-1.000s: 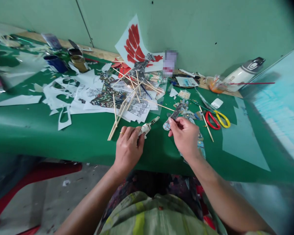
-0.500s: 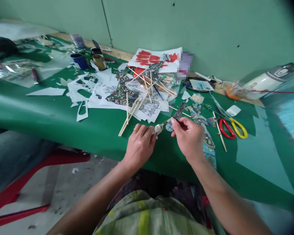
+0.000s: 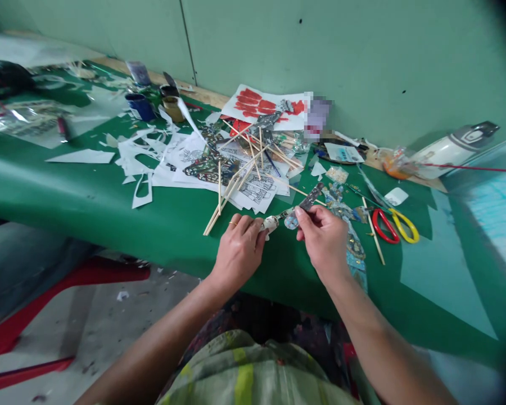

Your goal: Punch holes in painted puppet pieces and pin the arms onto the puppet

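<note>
My left hand (image 3: 238,247) is closed around a small white-handled tool (image 3: 274,221) whose thin metal tip points right. My right hand (image 3: 324,239) pinches a narrow dark patterned cut-out strip (image 3: 307,201) with a pale rounded end. The tool's tip meets that rounded end between the two hands, just above the green table (image 3: 88,202). A ring shows on a left finger. Painted cut-out pieces (image 3: 354,247) lie right under my right hand.
Thin wooden sticks (image 3: 223,194), printed sheets and white paper scraps (image 3: 139,157) cover the table's middle. Red and yellow scissors (image 3: 394,225) lie to the right, paint pots (image 3: 141,106) at the back left, a white bottle (image 3: 451,149) at the back right. A red frame (image 3: 46,315) stands below.
Both hands have come together, so the tool tip now meets the strip's end. The camera view has shifted left, and the red-painted sheet at the wall has dropped flat.
</note>
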A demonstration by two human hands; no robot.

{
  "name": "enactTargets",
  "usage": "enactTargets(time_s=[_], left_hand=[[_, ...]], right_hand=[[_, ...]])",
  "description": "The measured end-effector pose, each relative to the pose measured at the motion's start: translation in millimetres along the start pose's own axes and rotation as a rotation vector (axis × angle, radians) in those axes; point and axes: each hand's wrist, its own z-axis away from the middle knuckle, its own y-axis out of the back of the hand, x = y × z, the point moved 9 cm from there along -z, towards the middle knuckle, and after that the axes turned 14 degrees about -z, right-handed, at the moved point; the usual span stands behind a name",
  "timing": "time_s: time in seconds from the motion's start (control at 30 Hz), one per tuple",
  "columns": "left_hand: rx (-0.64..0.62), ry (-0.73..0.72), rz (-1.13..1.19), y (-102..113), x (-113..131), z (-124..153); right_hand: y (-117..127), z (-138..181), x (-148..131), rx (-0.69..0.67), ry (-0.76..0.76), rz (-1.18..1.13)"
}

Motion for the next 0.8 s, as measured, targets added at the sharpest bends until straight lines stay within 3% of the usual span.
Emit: enactTargets(time_s=[0.2,0.43,0.63,0.8], left_hand=[[-0.013,0.006,-0.025,1.5,0.6,-2.4],[-0.020,0.072,-0.053,-3.0,-8.5,-4.6],[0.042,0.077,-0.078,-7.2,-13.6,-9.6],[0.048,0.095,-0.047,-11.2,-17.3,-11.7]], right_hand=[[4.5,-1.6,18.5,0.041,-0.084,-0.142],[20.0,-2.4,44.2,0.074,-0.351,-0.496],[77.6,-3.6,65.1,0.229,-0.501,-0.489],[80.1,-8.3,84.5,0.166,-0.663,-0.429]])
